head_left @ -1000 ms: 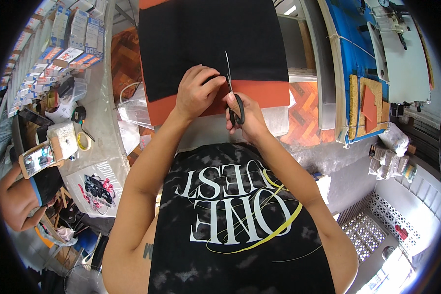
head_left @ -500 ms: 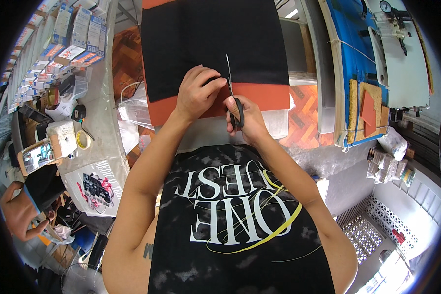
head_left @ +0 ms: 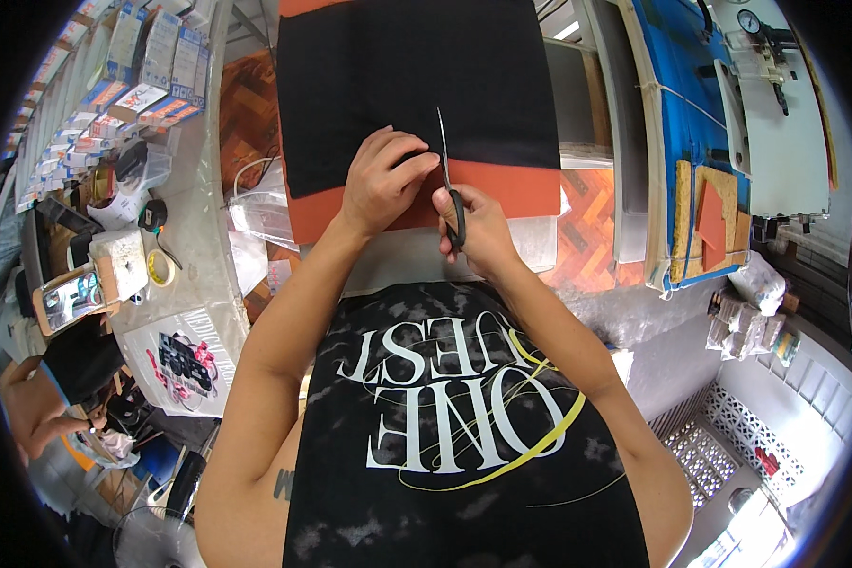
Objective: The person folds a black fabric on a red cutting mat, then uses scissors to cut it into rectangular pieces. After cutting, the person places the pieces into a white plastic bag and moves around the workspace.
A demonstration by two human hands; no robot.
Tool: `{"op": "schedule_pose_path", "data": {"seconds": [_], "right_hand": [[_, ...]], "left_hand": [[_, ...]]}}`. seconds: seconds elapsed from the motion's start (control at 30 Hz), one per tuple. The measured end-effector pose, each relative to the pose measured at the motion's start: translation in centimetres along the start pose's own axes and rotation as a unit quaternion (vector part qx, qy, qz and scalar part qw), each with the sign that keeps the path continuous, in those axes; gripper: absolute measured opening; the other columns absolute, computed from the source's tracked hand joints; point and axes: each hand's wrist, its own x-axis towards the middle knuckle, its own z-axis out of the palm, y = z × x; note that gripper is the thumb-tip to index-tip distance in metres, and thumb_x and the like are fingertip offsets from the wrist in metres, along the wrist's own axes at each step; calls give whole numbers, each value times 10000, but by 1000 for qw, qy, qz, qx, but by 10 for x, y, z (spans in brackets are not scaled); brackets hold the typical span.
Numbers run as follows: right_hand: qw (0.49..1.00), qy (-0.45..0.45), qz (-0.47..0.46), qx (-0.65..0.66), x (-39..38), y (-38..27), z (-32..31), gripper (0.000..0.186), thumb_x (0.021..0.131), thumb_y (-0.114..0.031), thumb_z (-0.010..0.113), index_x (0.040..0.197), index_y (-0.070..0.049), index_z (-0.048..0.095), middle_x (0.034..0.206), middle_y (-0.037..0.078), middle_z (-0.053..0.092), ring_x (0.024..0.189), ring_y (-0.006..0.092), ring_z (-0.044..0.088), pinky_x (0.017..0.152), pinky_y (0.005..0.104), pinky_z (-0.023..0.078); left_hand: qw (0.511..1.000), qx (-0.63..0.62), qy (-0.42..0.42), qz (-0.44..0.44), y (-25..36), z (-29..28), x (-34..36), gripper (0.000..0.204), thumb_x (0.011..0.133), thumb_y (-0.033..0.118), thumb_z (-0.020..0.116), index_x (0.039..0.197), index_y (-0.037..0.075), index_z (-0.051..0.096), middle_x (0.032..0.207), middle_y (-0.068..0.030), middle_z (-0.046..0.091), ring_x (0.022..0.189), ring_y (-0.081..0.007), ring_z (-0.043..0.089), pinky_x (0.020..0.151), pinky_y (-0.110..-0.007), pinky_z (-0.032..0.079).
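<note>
A wide black cloth [head_left: 417,71] lies over a reddish-orange sheet [head_left: 516,194] in front of me. Between thumb and fingers, my left hand [head_left: 381,182] pinches the cloth's near edge, which rises a little there. My right hand [head_left: 480,229] holds scissors [head_left: 456,216] by their black handles. Their blades point away from me beside my left fingertips, across the cloth's near edge, and look almost closed. How far the edge is cut between them is too small to tell.
On the left, a table [head_left: 194,284] carries stacked boxes [head_left: 161,62], a tape roll [head_left: 161,269] and a propped phone [head_left: 71,301]. Another person [head_left: 38,407] is at lower left. A blue-covered machine [head_left: 682,104] with a pressure gauge [head_left: 750,21] stands on the right.
The scissor blades have come closer together. Both hands stay in nearly the same place at the cloth's edge. The person at lower left has shifted an arm.
</note>
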Motion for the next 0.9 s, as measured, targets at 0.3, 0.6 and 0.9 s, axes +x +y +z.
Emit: {"op": "schedule_pose_path", "data": {"seconds": [0.3,0.6,0.9], "right_hand": [[999,2,-7,35,10,-7,0,504,925,-485,724,1067,-12,620,662,15,573,507,105,594,409,240,454],[999,0,-4,34,17,-11,-1,504,913,-473,743,1074,-11,626,674,10,574,526,106,598,418,244,458],[1000,7,-2,16,12,-11,1,562,898,-530,737,1071,-6,628,675,8,571,529,101,598,428,238,466]], "left_hand": [[1000,-8,1,-8,1,0,1,255,720,22,777,961,94,740,1016,-62,686,997,-287,681,965,-489,531],[1000,-13,-3,-3,2,-3,1,259,719,21,784,968,76,734,1035,-68,685,1009,-290,679,967,-489,530],[983,111,-52,-139,-3,1,12,421,885,331,713,1219,84,640,1318,-125,569,1301,-356,492,1146,-625,274]]}}
